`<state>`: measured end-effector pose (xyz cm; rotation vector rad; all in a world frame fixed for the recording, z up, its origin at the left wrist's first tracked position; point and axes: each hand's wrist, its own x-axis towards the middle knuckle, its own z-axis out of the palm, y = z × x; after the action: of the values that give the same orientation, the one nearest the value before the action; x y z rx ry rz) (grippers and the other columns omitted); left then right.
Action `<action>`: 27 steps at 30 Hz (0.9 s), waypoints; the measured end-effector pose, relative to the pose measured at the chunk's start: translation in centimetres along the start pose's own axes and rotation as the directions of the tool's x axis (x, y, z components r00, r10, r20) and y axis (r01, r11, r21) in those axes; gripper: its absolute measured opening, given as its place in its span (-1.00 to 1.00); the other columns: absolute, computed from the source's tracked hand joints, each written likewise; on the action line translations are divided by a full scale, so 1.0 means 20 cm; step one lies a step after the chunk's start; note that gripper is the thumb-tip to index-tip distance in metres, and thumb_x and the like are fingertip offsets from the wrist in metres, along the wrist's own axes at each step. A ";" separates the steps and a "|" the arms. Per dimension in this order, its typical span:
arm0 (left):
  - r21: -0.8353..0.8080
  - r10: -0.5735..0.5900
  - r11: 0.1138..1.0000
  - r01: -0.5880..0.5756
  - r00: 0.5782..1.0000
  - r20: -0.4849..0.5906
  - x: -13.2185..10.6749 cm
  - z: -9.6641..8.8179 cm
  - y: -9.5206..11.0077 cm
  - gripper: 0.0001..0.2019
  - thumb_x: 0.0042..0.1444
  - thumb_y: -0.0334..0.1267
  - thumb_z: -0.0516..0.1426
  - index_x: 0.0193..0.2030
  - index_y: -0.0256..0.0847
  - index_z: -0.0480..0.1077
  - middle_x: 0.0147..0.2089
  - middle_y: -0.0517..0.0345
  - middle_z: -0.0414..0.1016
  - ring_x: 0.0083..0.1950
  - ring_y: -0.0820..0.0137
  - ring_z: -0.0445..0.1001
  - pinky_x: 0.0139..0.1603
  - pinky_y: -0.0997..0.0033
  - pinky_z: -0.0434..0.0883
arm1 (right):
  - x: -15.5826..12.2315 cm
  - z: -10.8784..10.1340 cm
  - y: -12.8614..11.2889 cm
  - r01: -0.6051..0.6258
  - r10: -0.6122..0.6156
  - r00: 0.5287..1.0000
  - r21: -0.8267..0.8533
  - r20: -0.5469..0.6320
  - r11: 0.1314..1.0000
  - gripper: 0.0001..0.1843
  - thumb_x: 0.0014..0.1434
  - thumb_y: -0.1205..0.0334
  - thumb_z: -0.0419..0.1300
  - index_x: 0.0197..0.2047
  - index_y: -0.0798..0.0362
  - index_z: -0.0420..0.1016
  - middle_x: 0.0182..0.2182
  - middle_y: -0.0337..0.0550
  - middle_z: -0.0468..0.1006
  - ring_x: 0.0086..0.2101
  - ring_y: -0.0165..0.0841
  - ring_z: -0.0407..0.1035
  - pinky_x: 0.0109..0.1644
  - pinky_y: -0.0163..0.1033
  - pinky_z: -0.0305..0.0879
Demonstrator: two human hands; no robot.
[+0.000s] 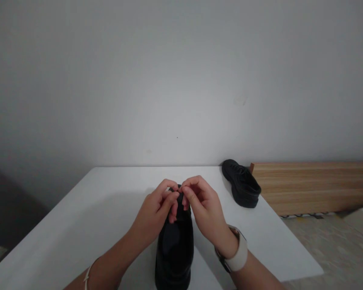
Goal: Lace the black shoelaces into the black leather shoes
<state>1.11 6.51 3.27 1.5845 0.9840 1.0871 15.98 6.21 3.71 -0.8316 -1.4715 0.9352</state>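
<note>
A black shoe (174, 249) stands on the white table (93, 213) right in front of me, heel toward me. Both hands are over its front part. My left hand (155, 213) has its fingers pinched together at the top of the shoe, and my right hand (204, 211) pinches at the same spot, fingertips almost touching the left ones. What they pinch looks like the shoe's lace, but it is too dark and small to make out. A pale watch (237, 253) is on my right wrist and a thin bracelet (87, 278) on my left.
A second black shoe (241, 183) lies at the table's far right corner. Beyond it a low wooden board (314, 185) runs along the plain wall (181, 80). Pale floor (335, 245) shows to the right of the table.
</note>
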 end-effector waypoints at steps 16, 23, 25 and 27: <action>-0.003 0.040 0.999 -0.040 0.999 0.004 -0.04 0.05 -0.02 -0.78 0.24 -0.13 0.09 -0.34 -0.20 0.41 -0.42 0.22 0.39 -0.38 0.42 0.32 -0.36 0.45 0.25 | -0.01 -0.09 0.05 -0.051 0.051 0.998 0.020 0.039 0.998 -0.74 0.16 0.13 0.29 -0.07 -0.04 0.57 -0.29 -0.20 0.49 -0.32 -0.39 0.37 -0.23 -0.22 0.34; 0.079 0.078 0.994 -0.073 0.995 -0.060 -0.07 0.05 -0.03 -0.91 0.25 -0.19 0.09 -0.24 -0.13 0.31 -0.46 0.29 0.46 -0.41 0.41 0.42 -0.36 0.46 0.31 | -0.09 -0.09 0.07 -0.204 0.202 0.978 0.045 0.053 0.978 -0.85 0.10 0.16 0.35 -0.38 0.05 0.56 -0.47 -0.24 0.54 -0.44 -0.41 0.36 -0.38 -0.28 0.28; 0.089 0.062 0.994 -0.059 0.998 -0.029 -0.07 0.04 -0.02 -0.89 0.25 -0.17 0.09 -0.27 -0.12 0.30 -0.43 0.25 0.53 -0.34 0.36 0.50 -0.27 0.41 0.36 | -0.10 -0.09 0.07 -0.156 0.156 0.988 0.016 -0.010 0.988 -0.85 0.12 0.18 0.33 -0.42 0.05 0.54 -0.50 -0.26 0.51 -0.48 -0.42 0.33 -0.41 -0.29 0.25; 0.087 0.017 0.996 -0.017 1.000 -0.002 -0.06 0.02 -0.01 -0.87 0.25 -0.16 0.10 -0.30 -0.12 0.30 -0.40 0.22 0.57 -0.29 0.33 0.54 -0.20 0.37 0.38 | -0.10 -0.10 0.06 -0.057 0.052 0.995 -0.061 -0.082 0.997 -0.87 0.16 0.22 0.31 -0.41 0.03 0.52 -0.49 -0.28 0.49 -0.46 -0.42 0.34 -0.38 -0.28 0.26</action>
<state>1.11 5.34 2.73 1.6642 1.0337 1.0714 18.06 5.11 1.75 -0.9492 -1.4210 0.8891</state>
